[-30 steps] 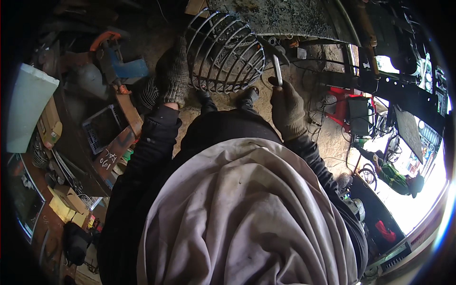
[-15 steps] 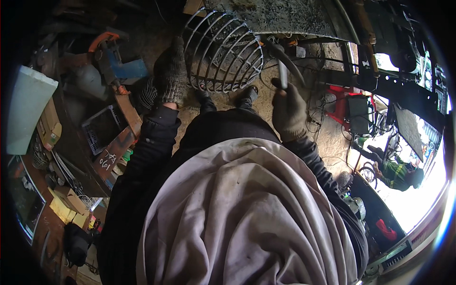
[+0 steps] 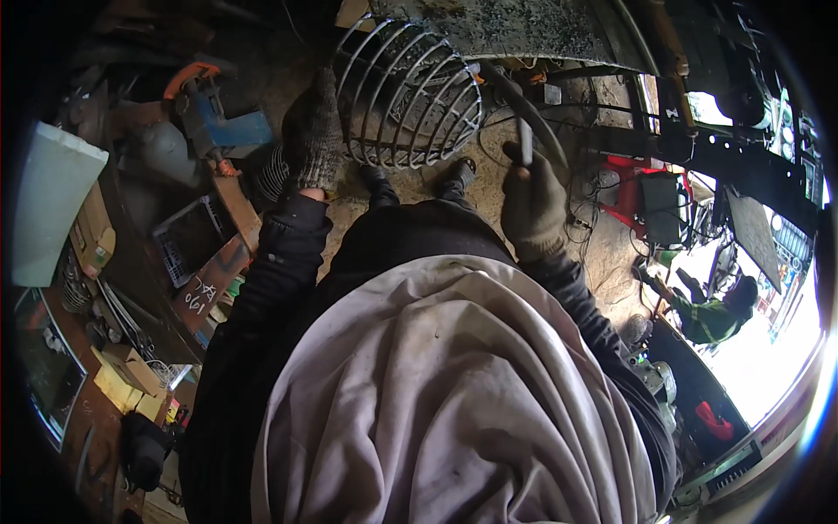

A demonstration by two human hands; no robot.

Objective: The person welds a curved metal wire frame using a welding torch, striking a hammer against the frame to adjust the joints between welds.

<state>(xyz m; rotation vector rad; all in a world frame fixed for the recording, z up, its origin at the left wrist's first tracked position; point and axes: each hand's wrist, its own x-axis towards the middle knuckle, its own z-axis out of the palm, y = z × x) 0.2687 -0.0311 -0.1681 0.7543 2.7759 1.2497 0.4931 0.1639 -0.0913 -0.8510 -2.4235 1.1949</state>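
A rounded cage of bent metal bars [image 3: 417,98] stands upright in front of me, above my feet. My left hand [image 3: 312,135], in a dark knitted glove, is closed at its left edge; the fingertips are partly hidden. To the right of the cage, my right hand [image 3: 534,205], also gloved, is closed round a tool with a light grey shaft [image 3: 525,140]. Beside that shaft runs a dark curved bar [image 3: 532,113], its upper end close to the cage's right side. Whether bar and shaft are one piece I cannot tell.
A rough dark metal table [image 3: 524,35] lies beyond the cage. At left are a blue and orange clamp-like tool [image 3: 227,127], a dark crate [image 3: 192,240] and a brown metal beam [image 3: 208,284]. Cables [image 3: 594,205] trail across the floor at right, near a red frame [image 3: 624,188]; a person [image 3: 720,314] is farther off.
The grey shaft and dark bar have shifted slightly down and right with my right hand. The cage has moved a little left. In the background, the other person has changed position.
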